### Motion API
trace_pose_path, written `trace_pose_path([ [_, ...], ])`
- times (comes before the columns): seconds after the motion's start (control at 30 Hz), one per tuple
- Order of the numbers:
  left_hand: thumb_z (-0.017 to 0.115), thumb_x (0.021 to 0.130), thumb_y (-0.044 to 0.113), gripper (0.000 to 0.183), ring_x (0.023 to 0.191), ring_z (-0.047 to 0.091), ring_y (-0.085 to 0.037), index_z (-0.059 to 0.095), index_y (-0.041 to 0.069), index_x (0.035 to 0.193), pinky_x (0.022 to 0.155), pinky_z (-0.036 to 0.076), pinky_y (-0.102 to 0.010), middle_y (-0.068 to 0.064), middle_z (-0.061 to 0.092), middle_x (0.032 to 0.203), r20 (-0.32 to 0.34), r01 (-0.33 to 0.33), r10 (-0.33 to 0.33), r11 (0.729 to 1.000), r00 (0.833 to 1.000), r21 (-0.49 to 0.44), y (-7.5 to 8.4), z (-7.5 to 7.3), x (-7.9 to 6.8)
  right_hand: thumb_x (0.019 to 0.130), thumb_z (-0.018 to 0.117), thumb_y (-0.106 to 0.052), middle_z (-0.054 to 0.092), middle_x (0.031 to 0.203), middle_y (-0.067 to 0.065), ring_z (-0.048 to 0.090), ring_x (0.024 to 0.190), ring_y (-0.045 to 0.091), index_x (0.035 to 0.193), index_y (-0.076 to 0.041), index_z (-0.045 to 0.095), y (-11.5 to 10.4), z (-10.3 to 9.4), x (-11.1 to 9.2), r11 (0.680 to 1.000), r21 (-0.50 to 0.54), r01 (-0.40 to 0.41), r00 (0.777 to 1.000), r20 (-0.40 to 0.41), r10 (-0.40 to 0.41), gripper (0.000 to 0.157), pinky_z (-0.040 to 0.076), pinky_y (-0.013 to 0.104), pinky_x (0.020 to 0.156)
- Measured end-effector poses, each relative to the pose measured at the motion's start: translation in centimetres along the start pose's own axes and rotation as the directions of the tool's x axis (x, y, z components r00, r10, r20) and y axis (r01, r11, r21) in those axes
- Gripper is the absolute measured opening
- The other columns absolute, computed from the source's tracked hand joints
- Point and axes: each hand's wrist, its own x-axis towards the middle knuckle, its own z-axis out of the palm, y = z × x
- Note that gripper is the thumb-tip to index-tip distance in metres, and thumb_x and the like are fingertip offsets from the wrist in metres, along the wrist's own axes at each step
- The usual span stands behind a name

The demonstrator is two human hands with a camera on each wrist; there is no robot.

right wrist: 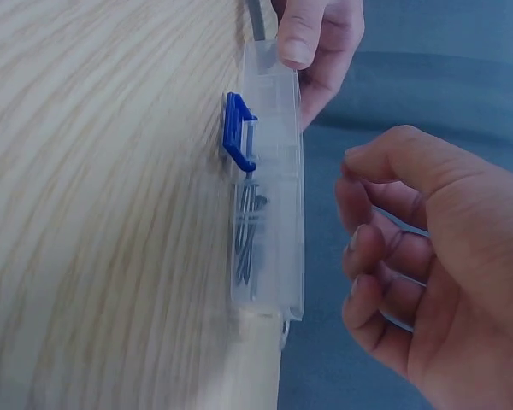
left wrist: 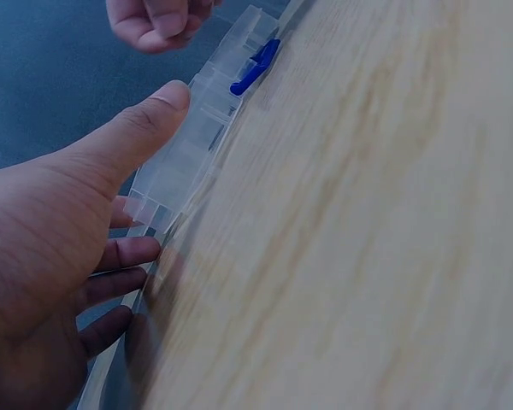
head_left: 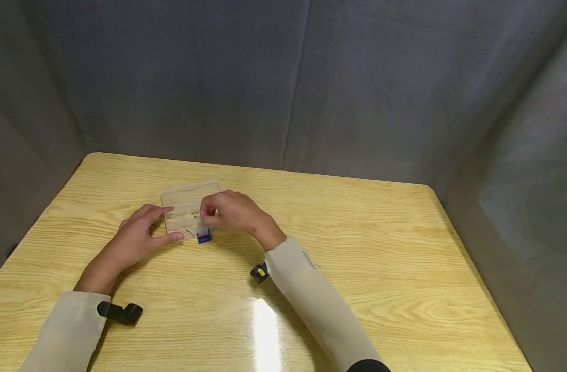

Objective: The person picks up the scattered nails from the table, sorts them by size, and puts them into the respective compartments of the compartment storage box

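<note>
A clear plastic compartment box [head_left: 177, 223] with a blue latch [head_left: 203, 236] on its near side lies on the table. Beside its left end, my left hand [head_left: 135, 236] rests with thumb and index finger spread along the edges, touching it. My right hand [head_left: 231, 211] hovers over the box's right part, fingertips curled toward the thumb; no object shows between them. In the right wrist view, thin dark metal pieces [right wrist: 246, 235], like nails or screws, lie inside one compartment. The latch sticks outward from the front wall. Whether the lid is raised cannot be made out surely.
The box sits toward the far left of a wooden table [head_left: 381, 258]. Grey curtains [head_left: 283, 93] stand behind the table's far edge and along its sides. Both sleeves carry small black wrist cameras [head_left: 121, 313].
</note>
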Motion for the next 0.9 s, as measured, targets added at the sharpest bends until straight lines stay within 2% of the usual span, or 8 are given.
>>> trace_pose_path([
  [0.23,0.078,0.092,0.045,0.078,0.126,0.046,-0.048,0.051,-0.005,0.146,0.101,0.032,-0.068,-0.025,0.052,0.133,-0.001,-0.004,0.004,1.0,1.0,-0.004,0.2,0.1,0.2,0.099,0.068,-0.019,0.066,0.086,-0.013,0.054,0.073,0.005,0.093,-0.02,0.071,0.5,-0.3,-1.7,0.999,-0.04,-0.038,0.999,0.007,0.038,0.006,0.043,0.022,0.065],
  [0.5,0.078,0.092,0.047,0.082,0.13,0.044,-0.05,0.049,-0.005,0.147,0.102,0.031,-0.069,-0.026,0.05,0.137,0.013,0.026,-0.026,1.0,1.0,0.002,0.2,-0.2,-0.5,0.101,0.07,-0.032,0.066,0.087,-0.015,0.057,0.074,0.006,0.093,-0.023,0.072,1.0,-0.6,-4.2,0.998,-0.027,-0.052,0.999,0.008,0.052,0.012,0.044,0.026,0.065],
  [0.73,0.079,0.091,0.046,0.081,0.128,0.045,-0.05,0.05,-0.005,0.147,0.1,0.031,-0.069,-0.026,0.05,0.136,-0.01,0.016,-0.016,1.0,1.0,0.008,0.0,-0.2,-0.8,0.101,0.069,-0.025,0.068,0.09,-0.014,0.059,0.076,0.004,0.099,-0.021,0.076,1.2,-1.2,-6.4,0.994,-0.072,-0.087,0.996,0.008,0.087,0.008,0.047,0.027,0.066],
  [0.9,0.079,0.091,0.044,0.08,0.129,0.044,-0.051,0.05,-0.005,0.147,0.101,0.03,-0.069,-0.026,0.05,0.136,-0.01,0.016,-0.016,1.0,1.0,0.002,0.0,-0.2,-0.9,0.101,0.068,-0.025,0.07,0.092,-0.012,0.06,0.076,0.003,0.102,-0.021,0.077,2.0,-1.0,-8.5,0.986,-0.079,-0.146,0.988,-0.057,0.141,0.011,0.048,0.027,0.062],
])
